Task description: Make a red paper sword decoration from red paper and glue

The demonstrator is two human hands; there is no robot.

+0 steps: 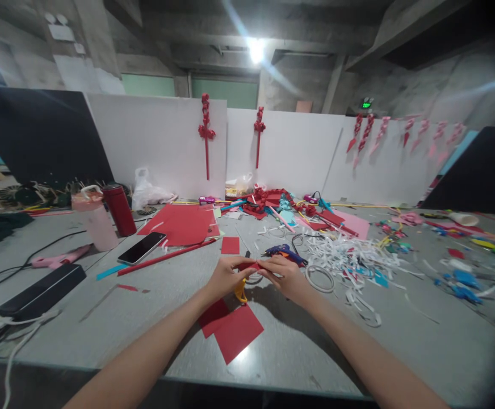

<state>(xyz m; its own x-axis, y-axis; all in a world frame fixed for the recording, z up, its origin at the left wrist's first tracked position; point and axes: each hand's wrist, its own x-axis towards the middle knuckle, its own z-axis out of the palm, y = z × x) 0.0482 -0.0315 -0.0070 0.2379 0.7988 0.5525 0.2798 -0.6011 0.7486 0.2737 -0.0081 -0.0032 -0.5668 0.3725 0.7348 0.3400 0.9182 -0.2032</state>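
Left hand (225, 278) and right hand (289, 278) pinch a red paper piece (251, 266) between them, above the table (154, 318); it seems partly folded (much is hidden); red squares (239, 334) nearer the body lie flat, unfolded.

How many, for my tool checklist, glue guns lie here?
2: a pink glue gun at left by the pink bottle, and a blue glue gun just beyond the right hand. Clutter may hide more.

Grey tbl (418, 346), red ppr sqs (239, 332), phone (142, 249), wht scraps (341, 254)
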